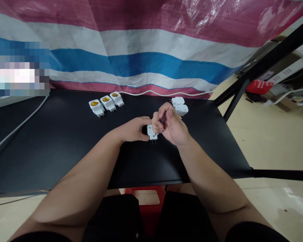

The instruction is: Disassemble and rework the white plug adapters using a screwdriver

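Observation:
On the black table, a white plug-in lamp socket lies with its two metal prongs toward me and small screw holes on its upper face. My left hand grips it from the left, between thumb and fingers. Above its right side my right hand is closed around a screwdriver. Only the dark reddish end of the handle shows in the fist; a thin dark shaft seems to come down at the socket's right hole. My fingers hide most of the tool.
Three white sockets with gold-coloured inside stand in a row at the back left. Two more white sockets lie behind my right hand, with small brass-coloured bits beside them. A white cable runs along the striped sheet.

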{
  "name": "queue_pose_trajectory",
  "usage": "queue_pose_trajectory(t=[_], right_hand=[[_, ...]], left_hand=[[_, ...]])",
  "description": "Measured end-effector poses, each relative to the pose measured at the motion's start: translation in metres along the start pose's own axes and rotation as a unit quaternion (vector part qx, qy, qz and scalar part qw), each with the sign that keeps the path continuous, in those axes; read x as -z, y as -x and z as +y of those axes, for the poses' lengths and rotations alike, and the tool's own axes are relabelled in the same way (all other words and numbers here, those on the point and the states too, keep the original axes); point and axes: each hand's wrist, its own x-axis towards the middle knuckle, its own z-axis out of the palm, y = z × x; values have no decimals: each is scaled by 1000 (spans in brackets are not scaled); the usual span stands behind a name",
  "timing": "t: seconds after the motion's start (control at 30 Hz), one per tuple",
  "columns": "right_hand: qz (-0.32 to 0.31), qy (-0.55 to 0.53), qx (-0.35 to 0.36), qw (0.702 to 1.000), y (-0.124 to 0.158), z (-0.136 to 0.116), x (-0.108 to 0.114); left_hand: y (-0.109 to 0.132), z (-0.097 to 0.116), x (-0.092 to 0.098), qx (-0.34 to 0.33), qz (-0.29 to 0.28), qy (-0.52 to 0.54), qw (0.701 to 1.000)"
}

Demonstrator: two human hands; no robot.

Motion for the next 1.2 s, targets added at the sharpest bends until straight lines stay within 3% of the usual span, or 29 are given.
queue_pose_trajectory(t=[0.13, 0.3, 0.43, 0.53, 0.7, 0.87, 1.03, 1.2], right_hand=[[4, 100, 103, 990, 5, 7, 3], [90, 226, 217, 945, 11, 9, 5], [126, 297, 220, 921, 11, 6, 7], [119, 312, 197, 922, 9, 3, 8], [56, 275, 187, 941, 5, -1, 8], [-19, 167, 84, 982, 6, -3, 7], [-29, -56, 19, 998, 4, -1, -1], [-8, -73, 30, 997, 1, 2, -2]], left_hand=[[0, 3, 0, 4, -3, -5, 1000], [-1, 5, 1, 15, -2, -9, 1000], [-1, 4, 1, 15, -3, -6, 1000], [-1, 4, 1, 9, 1, -3, 1000], [0, 5, -1, 11, 5, -3, 1000], [2, 0, -2, -16, 11, 1, 1000], [2, -3, -2, -1, 7, -5, 1000], [2, -5, -3, -16, 11, 5, 1000]])
